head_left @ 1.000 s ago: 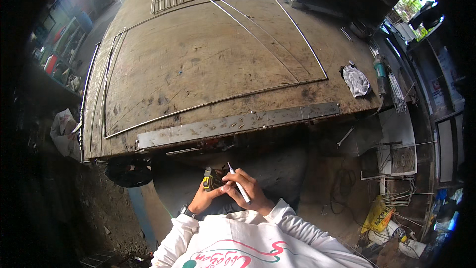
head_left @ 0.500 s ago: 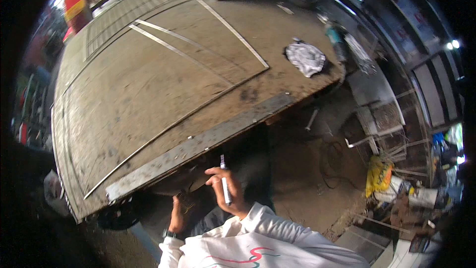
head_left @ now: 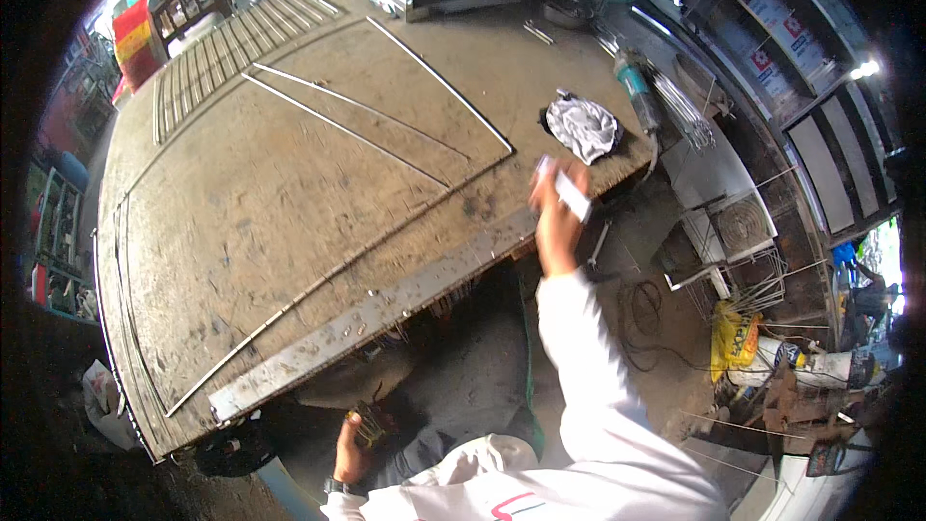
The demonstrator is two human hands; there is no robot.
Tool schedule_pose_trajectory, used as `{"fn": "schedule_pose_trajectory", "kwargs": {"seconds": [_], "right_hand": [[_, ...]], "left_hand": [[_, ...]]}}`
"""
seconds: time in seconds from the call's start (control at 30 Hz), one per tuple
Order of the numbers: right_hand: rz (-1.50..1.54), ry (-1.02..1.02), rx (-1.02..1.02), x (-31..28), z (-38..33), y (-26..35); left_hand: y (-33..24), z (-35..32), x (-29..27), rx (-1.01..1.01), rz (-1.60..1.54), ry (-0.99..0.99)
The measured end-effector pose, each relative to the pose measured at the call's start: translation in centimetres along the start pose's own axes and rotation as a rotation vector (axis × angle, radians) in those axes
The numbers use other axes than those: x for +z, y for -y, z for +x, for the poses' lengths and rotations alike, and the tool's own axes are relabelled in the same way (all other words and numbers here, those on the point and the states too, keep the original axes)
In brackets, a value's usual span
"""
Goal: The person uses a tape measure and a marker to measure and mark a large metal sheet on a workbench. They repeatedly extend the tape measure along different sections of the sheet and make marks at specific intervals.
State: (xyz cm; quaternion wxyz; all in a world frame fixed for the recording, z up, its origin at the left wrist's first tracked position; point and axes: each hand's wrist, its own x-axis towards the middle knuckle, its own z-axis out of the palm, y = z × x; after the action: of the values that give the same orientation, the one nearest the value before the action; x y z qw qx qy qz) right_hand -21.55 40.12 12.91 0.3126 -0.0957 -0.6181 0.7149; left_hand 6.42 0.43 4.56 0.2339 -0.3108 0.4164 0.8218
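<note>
— What is the right hand (head_left: 558,222) doing?
— It is raised over the near edge of the desk (head_left: 289,222), fingers curled shut around a white marker (head_left: 569,195). The marker is blurred, so I cannot tell which way its tip points. It sits just this side of the white rag (head_left: 583,127).
— And the left hand (head_left: 349,444)?
— Low, below the desk's near edge and close to the body, closed on a small dark and yellow object (head_left: 367,423). What the object is I cannot tell.
— How many of each thing on the desk?
— One rag, one angle grinder (head_left: 635,87) just beyond the rag, one flat metal bar (head_left: 376,314) along the near edge, and three thin metal rods (head_left: 338,125) lying loose towards the far side. A fourth thin rod (head_left: 318,285) runs beside the flat bar.
— What has changed from half a second ago?
— Then the right hand held the marker upright close to the chest, below the desk's edge and near the left hand. Now the arm is stretched out and the marker is up at the desk's edge, near the rag. The left hand has stayed low with its object.
</note>
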Motion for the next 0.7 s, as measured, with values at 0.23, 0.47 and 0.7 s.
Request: {"fn": "schedule_pose_trajectory", "kwargs": {"seconds": [0.23, 0.47, 0.7], "right_hand": [[-0.210, -0.130, -0.016, -8.9, 23.2, -4.9], [-0.396, -0.183, 0.016, -8.0, 24.7, -6.5], [-0.519, -0.139, -0.023, -6.9, 26.8, -7.0]], "left_hand": [[0.0, 1.5, 1.2, 0.067, 0.085, -0.030], [-0.7, 2.9, 0.9, -0.017, 0.130, -0.047], [-0.9, 3.7, 1.9, -0.053, 0.178, -0.142]]}}
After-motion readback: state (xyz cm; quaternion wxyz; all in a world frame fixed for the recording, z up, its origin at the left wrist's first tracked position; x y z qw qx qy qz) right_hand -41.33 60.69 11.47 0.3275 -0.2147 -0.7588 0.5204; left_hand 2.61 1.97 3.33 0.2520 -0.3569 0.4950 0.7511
